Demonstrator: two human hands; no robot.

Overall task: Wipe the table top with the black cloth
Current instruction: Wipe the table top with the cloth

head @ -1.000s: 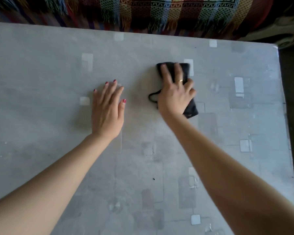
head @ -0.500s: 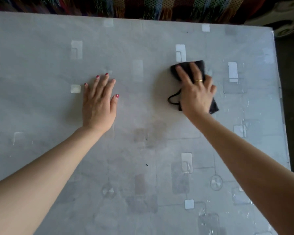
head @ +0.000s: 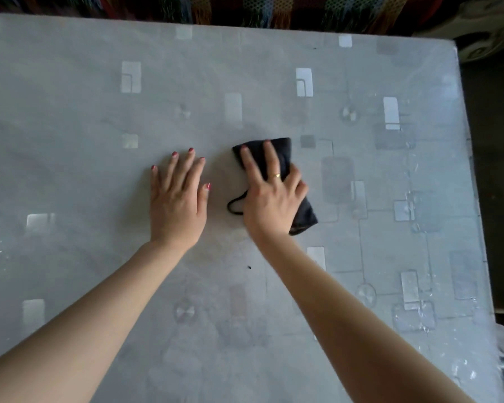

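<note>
left hand (head: 176, 199) blocks table top (head: 70, 112) beside black cloth (head: 280, 155).

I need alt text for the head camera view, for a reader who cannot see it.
A person's right hand presses a folded black cloth flat on a grey patterned table top, while the left hand rests flat beside it, fingers straight. A striped, fringed textile lies beyond the far edge.

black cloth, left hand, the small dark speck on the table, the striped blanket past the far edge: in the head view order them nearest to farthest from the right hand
1. black cloth: directly under the right hand, touching it.
2. left hand: flat on the table just to its left.
3. small dark speck: on the table nearer the person, beside the right forearm.
4. striped blanket: beyond the table's far edge.
</note>
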